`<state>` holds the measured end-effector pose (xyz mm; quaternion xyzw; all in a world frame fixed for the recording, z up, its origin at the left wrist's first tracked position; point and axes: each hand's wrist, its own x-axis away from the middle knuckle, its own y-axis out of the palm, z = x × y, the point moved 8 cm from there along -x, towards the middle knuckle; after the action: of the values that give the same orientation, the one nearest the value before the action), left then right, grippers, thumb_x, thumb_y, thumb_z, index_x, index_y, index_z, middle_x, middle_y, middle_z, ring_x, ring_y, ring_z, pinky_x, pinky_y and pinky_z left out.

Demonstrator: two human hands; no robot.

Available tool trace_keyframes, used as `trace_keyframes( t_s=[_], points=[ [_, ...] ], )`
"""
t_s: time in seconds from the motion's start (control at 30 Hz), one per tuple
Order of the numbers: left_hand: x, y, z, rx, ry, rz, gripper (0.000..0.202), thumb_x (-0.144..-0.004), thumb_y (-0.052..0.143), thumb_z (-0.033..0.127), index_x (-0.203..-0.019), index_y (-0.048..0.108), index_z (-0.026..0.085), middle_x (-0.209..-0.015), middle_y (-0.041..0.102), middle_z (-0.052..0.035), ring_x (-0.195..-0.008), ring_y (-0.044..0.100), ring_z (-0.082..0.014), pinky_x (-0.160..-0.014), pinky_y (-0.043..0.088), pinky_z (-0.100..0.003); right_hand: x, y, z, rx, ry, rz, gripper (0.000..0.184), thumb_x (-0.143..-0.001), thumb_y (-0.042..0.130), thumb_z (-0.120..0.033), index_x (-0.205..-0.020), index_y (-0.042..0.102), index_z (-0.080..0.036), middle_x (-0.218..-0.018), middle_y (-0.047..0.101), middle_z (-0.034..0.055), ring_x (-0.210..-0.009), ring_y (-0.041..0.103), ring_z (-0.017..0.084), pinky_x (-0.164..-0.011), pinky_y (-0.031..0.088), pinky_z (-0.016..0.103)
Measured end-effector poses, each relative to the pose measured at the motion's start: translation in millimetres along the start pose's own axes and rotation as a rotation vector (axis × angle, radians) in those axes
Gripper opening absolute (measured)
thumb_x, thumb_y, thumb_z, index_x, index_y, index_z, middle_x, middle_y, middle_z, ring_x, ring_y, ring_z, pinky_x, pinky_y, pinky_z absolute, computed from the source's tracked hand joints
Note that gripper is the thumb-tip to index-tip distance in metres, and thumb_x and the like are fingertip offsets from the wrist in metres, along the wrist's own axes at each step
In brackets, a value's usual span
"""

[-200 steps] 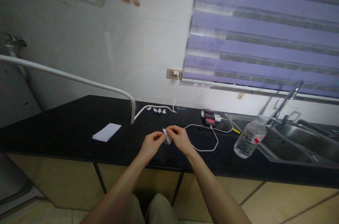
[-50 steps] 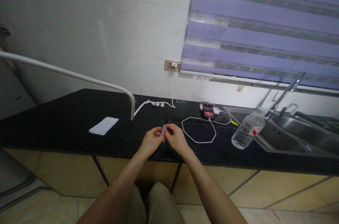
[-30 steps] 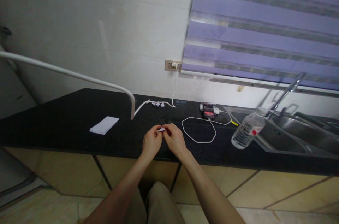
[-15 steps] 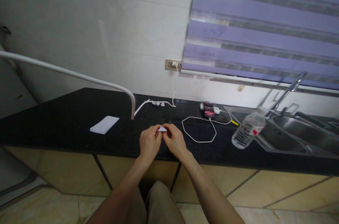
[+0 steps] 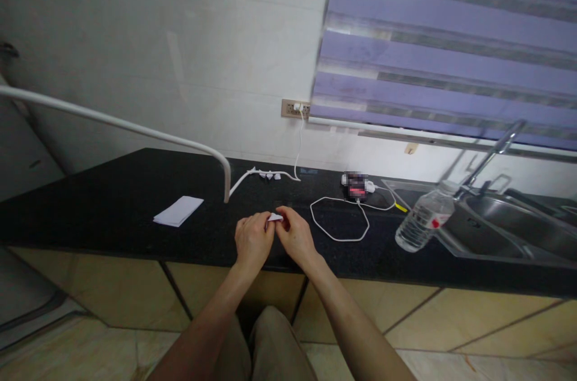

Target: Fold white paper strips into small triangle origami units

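Both hands meet at lower centre of the frame, over the front part of the black desk (image 5: 112, 207). The left hand (image 5: 252, 240) and the right hand (image 5: 295, 237) each pinch the small folded paper (image 5: 274, 217) between thumb and fingertips. Both grips are clenched on it, and the paper sits just above the desk surface.

Judgement: a crease is being pressed into this piece, though the fold itself is too small to make out.

Similar folded pieces (image 5: 269, 175) lie in a row at the rear of the desk, centre frame. A stack of white sheets (image 5: 179, 211) lies left of the hands, a white cable loop (image 5: 340, 228) and a plastic bottle (image 5: 421, 222) to the right.

The next move calls for even fingertip pressure along the crease, with the edges kept aligned.
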<state>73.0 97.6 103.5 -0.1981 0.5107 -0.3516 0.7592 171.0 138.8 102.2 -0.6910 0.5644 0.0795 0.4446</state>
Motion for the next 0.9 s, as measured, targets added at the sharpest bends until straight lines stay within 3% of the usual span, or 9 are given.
trace_keyframes(
  t_s=[0.2,0.37,0.47,0.6,0.77,0.9],
  points=[
    [-2,7.2,-7,0.132,-0.076,-0.029,0.022,-0.075,0.043,0.023,-0.086,0.062,0.018,-0.081,0.064,-0.0082,-0.082,0.056,-0.0227,-0.078,0.035,-0.035,-1,-1,-4,0.022,-0.029,-0.022,0.023,-0.076,0.044,-0.018,-0.096,0.055,-0.018,-0.082,0.058,0.0040,-0.071,0.053,0.014,-0.067,0.043,0.025],
    [2,36.8,-23,0.737,-0.373,-0.241,0.023,-0.068,0.050,0.020,-0.088,0.060,0.016,-0.083,0.065,-0.0055,-0.075,0.059,-0.0165,-0.071,0.043,-0.027,0,-7,7,0.050,0.032,0.019,0.022,-0.074,0.046,-0.018,-0.096,0.050,-0.019,-0.076,0.057,0.0012,-0.066,0.053,0.014,-0.062,0.042,0.025],
    [4,45.0,-25,0.958,-0.514,-0.299,0.022,-0.065,0.054,0.022,-0.085,0.061,0.013,-0.077,0.065,-0.0046,-0.068,0.059,-0.0143,-0.068,0.045,-0.026,0,-13,14,0.068,0.103,0.089,0.015,-0.074,0.048,-0.021,-0.088,0.047,-0.019,-0.067,0.053,-0.0019,-0.060,0.053,0.013,-0.057,0.040,0.024],
    [5,46.8,-21,1.089,-0.577,-0.308,0.025,-0.062,0.059,0.026,-0.082,0.063,0.012,-0.074,0.065,-0.0044,-0.067,0.058,-0.0137,-0.069,0.044,-0.027,-3,-17,5,0.093,0.058,0.148,0.005,-0.076,0.046,-0.023,-0.078,0.048,-0.019,-0.067,0.052,-0.0008,-0.063,0.052,0.013,-0.060,0.040,0.023],
    [5,48.2,-18,1.130,-0.569,-0.380,0.031,-0.062,0.059,0.029,-0.087,0.063,0.013,-0.078,0.065,-0.0056,-0.074,0.059,-0.0157,-0.071,0.043,-0.027,-5,-22,-4,0.080,-0.019,0.156,0.009,-0.077,0.043,-0.019,-0.072,0.051,-0.019,-0.073,0.053,0.0014,-0.069,0.050,0.013,-0.066,0.039,0.024],
    [5,45.9,-25,1.218,-0.639,-0.355,0.034,-0.067,0.053,0.034,-0.092,0.062,0.013,-0.080,0.065,-0.0067,-0.074,0.060,-0.0150,-0.071,0.043,-0.027,-7,-23,-3,0.040,-0.030,0.125,0.010,-0.077,0.043,-0.018,-0.075,0.053,-0.019,-0.075,0.055,0.0016,-0.070,0.051,0.013,-0.067,0.040,0.024]
  ],
)
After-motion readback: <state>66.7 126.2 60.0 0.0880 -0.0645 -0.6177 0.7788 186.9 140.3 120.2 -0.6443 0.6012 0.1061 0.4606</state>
